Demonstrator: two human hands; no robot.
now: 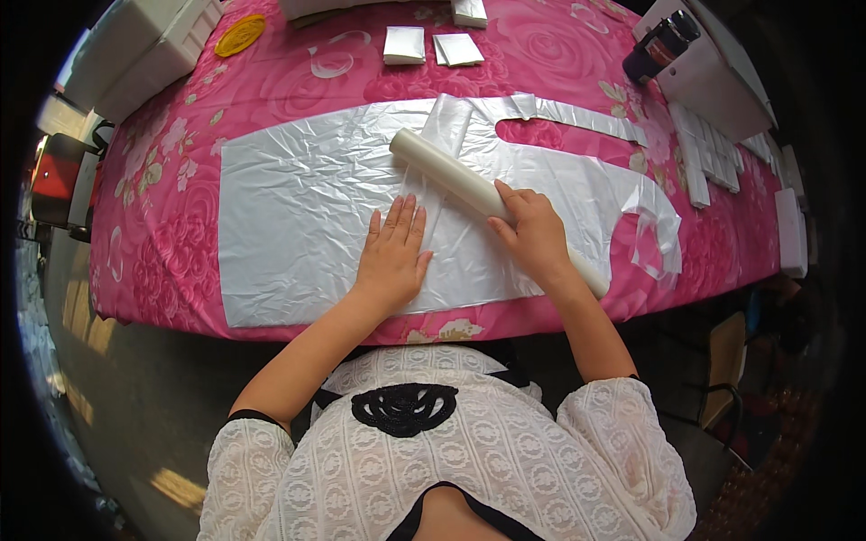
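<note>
White blouse [361, 478] nearest. Right hand [534, 233] grasps pale roll [446, 170] near its middle; likely stiff, smooth. Beneath that grip, plastic sheet [289, 234], probably light, slippery, easily torn: hold by edges. Left of it, left hand [392, 261] flat, grasping nothing.

Right hand [532, 225] grips smooth off-white cylindrical roll [449, 175]. Left hand [393, 257] flat on wrinkled silvery-white plastic sheet [298, 207]. Pink rose-print tablecloth [171, 261] under both hands.
</note>
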